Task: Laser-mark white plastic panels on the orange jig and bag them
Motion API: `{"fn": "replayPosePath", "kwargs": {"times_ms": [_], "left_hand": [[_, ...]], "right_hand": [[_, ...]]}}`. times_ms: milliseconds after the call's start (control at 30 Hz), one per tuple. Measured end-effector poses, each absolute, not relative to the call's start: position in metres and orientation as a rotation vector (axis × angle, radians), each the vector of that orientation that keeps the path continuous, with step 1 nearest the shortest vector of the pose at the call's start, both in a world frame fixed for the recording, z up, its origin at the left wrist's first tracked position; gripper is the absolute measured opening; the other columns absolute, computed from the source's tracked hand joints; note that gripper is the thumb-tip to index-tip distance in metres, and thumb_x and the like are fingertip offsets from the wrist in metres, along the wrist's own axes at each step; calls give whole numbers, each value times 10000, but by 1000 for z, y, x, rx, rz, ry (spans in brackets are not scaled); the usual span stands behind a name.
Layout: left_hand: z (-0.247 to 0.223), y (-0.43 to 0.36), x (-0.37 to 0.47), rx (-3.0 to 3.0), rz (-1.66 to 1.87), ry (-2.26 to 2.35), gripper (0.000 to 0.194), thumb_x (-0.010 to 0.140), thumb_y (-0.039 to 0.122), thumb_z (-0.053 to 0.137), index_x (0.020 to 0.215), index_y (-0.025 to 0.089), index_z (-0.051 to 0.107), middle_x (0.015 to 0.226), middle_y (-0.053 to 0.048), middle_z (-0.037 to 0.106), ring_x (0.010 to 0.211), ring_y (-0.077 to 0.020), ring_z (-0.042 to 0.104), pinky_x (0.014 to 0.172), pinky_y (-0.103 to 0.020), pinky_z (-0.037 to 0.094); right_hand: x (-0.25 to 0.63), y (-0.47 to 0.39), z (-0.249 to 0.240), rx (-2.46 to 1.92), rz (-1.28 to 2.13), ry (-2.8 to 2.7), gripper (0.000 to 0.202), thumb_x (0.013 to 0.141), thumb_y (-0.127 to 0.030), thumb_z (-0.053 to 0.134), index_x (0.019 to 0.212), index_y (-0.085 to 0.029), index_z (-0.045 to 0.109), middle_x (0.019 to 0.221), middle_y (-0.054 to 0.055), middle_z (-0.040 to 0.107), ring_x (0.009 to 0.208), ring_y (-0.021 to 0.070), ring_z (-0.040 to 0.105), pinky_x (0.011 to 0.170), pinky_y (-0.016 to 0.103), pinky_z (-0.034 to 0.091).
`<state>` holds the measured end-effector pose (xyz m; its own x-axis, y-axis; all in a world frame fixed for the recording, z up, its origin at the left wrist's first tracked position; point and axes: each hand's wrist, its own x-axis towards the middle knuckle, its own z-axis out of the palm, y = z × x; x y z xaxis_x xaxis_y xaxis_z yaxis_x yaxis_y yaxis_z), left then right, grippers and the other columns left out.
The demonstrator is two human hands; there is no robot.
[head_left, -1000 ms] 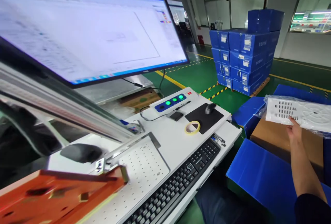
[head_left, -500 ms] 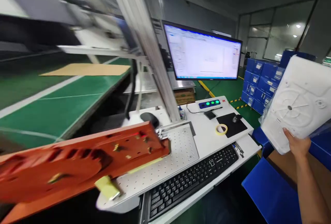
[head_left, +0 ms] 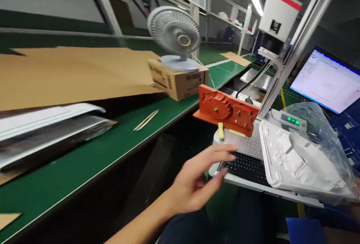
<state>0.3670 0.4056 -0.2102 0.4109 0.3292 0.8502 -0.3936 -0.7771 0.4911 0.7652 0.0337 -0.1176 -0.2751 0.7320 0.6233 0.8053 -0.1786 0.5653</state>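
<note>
My left hand (head_left: 198, 180) reaches across the middle with its fingers apart and nothing in them. It is nearest to the black keyboard (head_left: 244, 167). A white moulded plastic panel (head_left: 298, 161), its ribbed inner side facing me, is held up over the right part of the white workstation. Clear plastic film (head_left: 312, 120) hangs about the panel. At the right edge my right hand (head_left: 356, 210) holds the panel's lower corner, mostly out of frame and dim. An orange-red fixture (head_left: 225, 110) with brass pins stands on the perforated metal plate (head_left: 244, 142), beside a yellow-taped piece (head_left: 221, 131).
Left runs a green bench (head_left: 118, 150) with cardboard sheets (head_left: 84, 75), white panels in film (head_left: 50, 124) and a fan (head_left: 176, 33) on a carton (head_left: 185, 82). A marking head (head_left: 278, 18) hangs on a metal column (head_left: 298, 45) beside a monitor (head_left: 326, 82).
My view has swung left. The white panel has come in over the workstation and now shows its inner side instead of its outer face. My left hand has come into view.
</note>
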Motion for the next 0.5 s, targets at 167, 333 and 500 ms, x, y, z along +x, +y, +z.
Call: {"fn": "replayPosePath", "kwargs": {"times_ms": [167, 333, 500], "left_hand": [[-159, 408, 383, 2281, 1150, -517, 818, 800, 108, 624, 1601, 146, 463, 1664, -248, 544, 1641, -407, 416, 1317, -643, 418], [-162, 406, 384, 2402, 800, -679, 948, 689, 207, 661, 1611, 148, 450, 1661, -230, 551, 1626, -432, 431, 1376, -659, 289], [-175, 394, 375, 2332, 930, -654, 858, 698, 307, 659, 1534, 152, 544, 1244, -191, 744, 1231, -398, 735, 1312, -631, 409]], "right_hand": [[723, 79, -94, -1769, -1104, -2108, 231, 1050, -98, 596, 1169, -267, 698, 1078, 74, 799, 911, 312, 803, 762, 511, 616], [696, 107, -81, -1718, -870, -2131, 182, 1023, -61, 670, 1088, -226, 709, 1199, 81, 785, 1102, 309, 774, 866, 462, 578], [702, 129, -79, -1647, -712, -2207, 173, 1043, -26, 634, 1077, -189, 679, 1175, 93, 771, 1113, 269, 757, 900, 419, 555]]}}
